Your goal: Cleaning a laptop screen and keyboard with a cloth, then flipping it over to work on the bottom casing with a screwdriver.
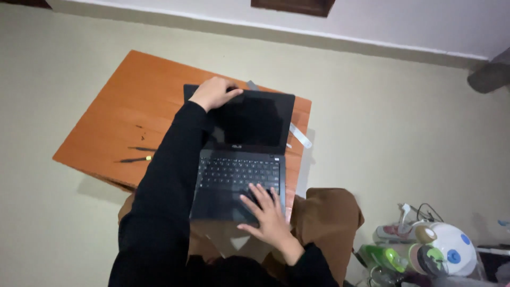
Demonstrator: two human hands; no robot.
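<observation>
— Pale floor (372,122) spreads all round us, with a small orange-brown wooden tabletop (133,111) set on it and a white wall beyond. What do we have hold of?

— Our left hand (212,93) curls over the top edge of the laptop (241,159) screen, fingers (232,90) closed on it. Our right hand (268,215) lies flat and spread on the palm rest, fingers (255,194) touching the touchpad.

— And the edges?

— The laptop's near end overhangs the tabletop toward our knees. Left of our left fingers the wood is bare down to two pens (135,155). Right of our right fingers, past open floor, sits a clutter of toys (435,250).
</observation>
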